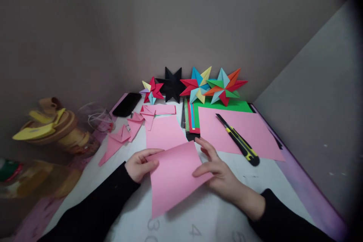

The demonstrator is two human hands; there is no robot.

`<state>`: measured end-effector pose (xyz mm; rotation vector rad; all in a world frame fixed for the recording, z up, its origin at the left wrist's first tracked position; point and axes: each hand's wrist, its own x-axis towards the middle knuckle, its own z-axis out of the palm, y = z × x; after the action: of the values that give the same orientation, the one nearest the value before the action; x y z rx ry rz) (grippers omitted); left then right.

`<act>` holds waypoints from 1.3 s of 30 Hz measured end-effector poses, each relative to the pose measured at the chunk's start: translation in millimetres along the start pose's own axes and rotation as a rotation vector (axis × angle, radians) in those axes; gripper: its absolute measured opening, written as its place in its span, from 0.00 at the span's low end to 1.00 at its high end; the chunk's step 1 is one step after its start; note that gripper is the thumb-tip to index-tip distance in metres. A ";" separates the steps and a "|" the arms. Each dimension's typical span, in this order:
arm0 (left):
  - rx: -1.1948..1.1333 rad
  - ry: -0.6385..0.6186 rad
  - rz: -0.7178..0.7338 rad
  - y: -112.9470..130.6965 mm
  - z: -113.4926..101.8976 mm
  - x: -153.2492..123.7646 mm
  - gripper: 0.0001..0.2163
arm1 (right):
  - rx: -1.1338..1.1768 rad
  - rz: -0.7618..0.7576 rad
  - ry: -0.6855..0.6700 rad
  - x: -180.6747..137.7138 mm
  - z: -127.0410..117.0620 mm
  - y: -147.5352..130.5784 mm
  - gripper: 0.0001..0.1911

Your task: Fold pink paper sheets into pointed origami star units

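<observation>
A pink paper square [173,176] is held just above the white table [255,181] between both hands. My left hand [141,164] pinches its left edge with thumb and fingers closed on it. My right hand [217,172] grips its right edge, thumb on top and fingers partly spread beyond the paper. Both sleeves are black. Another pink sheet [164,132] lies flat just behind the held one.
A yellow-and-black utility knife [241,141] lies on a large pink sheet [263,136] at right. Folded pink pieces [121,138], a black phone [127,104], stacked coloured paper [224,105] and several origami stars [224,86] stand farther back. Jars and yellow objects [51,126] sit at left.
</observation>
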<state>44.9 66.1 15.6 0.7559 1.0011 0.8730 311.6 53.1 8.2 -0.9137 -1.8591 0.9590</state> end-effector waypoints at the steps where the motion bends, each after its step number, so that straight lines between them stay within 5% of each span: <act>1: 0.031 0.010 0.027 -1.2 2.0 -1.1 0.18 | 0.043 0.045 0.023 0.6 0.7 0.4 0.05; 6: 0.222 -0.078 0.099 -8.0 10.2 -8.2 0.16 | 0.316 0.266 0.083 0.7 4.4 2.1 0.12; 9: 0.216 -0.101 0.135 -12.1 15.8 -9.4 0.23 | 0.283 0.392 0.139 -1.2 7.1 2.3 0.14; 14: -0.167 -0.040 0.334 -18.3 22.7 -5.2 0.24 | 0.147 0.430 0.355 -1.0 8.4 6.7 0.15; 17: -0.037 -0.131 0.368 -22.3 23.8 -4.7 0.27 | 0.155 0.407 0.402 -0.2 8.1 5.4 0.16; 25: 0.401 0.292 0.235 -27.4 25.3 -3.4 0.14 | 0.330 0.334 0.244 -0.2 14.5 -8.2 0.11; 31: 0.392 0.300 0.291 -26.5 30.3 -5.4 0.12 | 0.251 0.457 0.356 -2.2 16.8 0.4 0.10; 39: 0.235 0.416 0.387 -19.8 35.2 -5.1 0.12 | 0.191 0.434 0.420 -3.8 17.4 -4.2 0.15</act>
<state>81.2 47.9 13.2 1.0126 1.3665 1.2973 296.6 43.4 4.4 -1.3139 -1.2189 1.0781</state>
